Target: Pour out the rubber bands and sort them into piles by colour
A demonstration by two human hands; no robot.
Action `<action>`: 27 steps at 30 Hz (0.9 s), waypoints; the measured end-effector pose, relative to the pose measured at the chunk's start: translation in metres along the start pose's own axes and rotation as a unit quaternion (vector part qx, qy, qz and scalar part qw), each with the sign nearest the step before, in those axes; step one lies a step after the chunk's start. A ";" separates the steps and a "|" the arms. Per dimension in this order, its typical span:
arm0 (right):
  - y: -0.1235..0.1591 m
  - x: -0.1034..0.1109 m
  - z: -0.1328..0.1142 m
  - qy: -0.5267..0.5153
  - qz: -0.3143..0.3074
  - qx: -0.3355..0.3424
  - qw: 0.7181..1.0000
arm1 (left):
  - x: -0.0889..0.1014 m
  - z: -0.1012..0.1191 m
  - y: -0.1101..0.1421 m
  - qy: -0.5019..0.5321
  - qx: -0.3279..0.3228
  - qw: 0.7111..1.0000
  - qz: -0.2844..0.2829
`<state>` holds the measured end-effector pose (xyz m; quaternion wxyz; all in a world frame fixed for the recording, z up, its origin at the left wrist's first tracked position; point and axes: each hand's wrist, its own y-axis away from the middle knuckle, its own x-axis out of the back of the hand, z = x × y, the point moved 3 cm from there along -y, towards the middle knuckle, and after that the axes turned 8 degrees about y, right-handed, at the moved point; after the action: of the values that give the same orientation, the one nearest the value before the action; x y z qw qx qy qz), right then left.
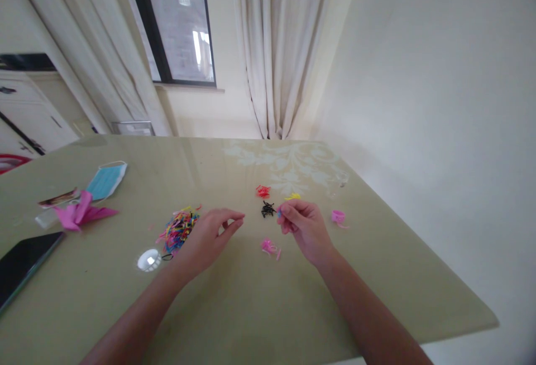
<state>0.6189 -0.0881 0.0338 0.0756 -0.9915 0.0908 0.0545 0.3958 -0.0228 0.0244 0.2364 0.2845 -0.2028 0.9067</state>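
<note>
My left hand hovers beside a mixed heap of small coloured rubber bands. Its thumb and forefinger tips meet in a pinch; anything between them is too small to make out. My right hand is closed, with small blue rubber bands showing at its fingertips. Around it lie little single-colour piles: red bands, black bands, yellow bands partly behind the hand, and pink bands nearer me.
A pink ring-shaped thing lies to the right. A shiny round white object sits by the heap. At left are a pink folded paper figure, a blue face mask and a dark phone or tablet. A wall borders the table's right.
</note>
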 end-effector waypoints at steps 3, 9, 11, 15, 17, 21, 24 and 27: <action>-0.002 0.005 0.000 -0.050 0.010 -0.017 0.999 | 0.003 -0.018 -0.001 -0.112 0.008 0.993 -0.047; -0.001 0.007 -0.002 -0.051 0.002 -0.020 0.998 | 0.001 -0.037 -0.001 -0.206 0.009 0.972 -0.108; 0.000 0.007 -0.001 -0.040 0.000 -0.021 0.999 | -0.001 -0.039 -0.002 -0.205 0.007 0.972 -0.115; -0.001 0.007 0.000 -0.054 -0.004 -0.028 0.998 | -0.002 -0.041 -0.004 -0.214 0.011 0.969 -0.123; -0.002 0.007 0.001 -0.063 -0.006 -0.029 0.998 | -0.003 -0.040 -0.004 -0.224 0.012 0.967 -0.124; -0.003 0.007 0.003 -0.051 -0.004 -0.028 0.998 | -0.005 -0.036 -0.003 -0.231 -0.004 0.967 -0.107; -0.004 0.010 0.003 -0.036 -0.006 -0.028 0.999 | -0.003 -0.031 -0.004 -0.207 -0.014 0.975 -0.076; -0.009 0.017 0.003 -0.012 -0.023 -0.044 0.999 | 0.001 -0.026 -0.005 -0.142 -0.018 0.989 -0.040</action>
<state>0.6373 -0.0822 0.0303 0.0339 -0.9950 0.0645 0.0687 0.3862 -0.0053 0.0065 0.2466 0.4141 -0.2388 0.8430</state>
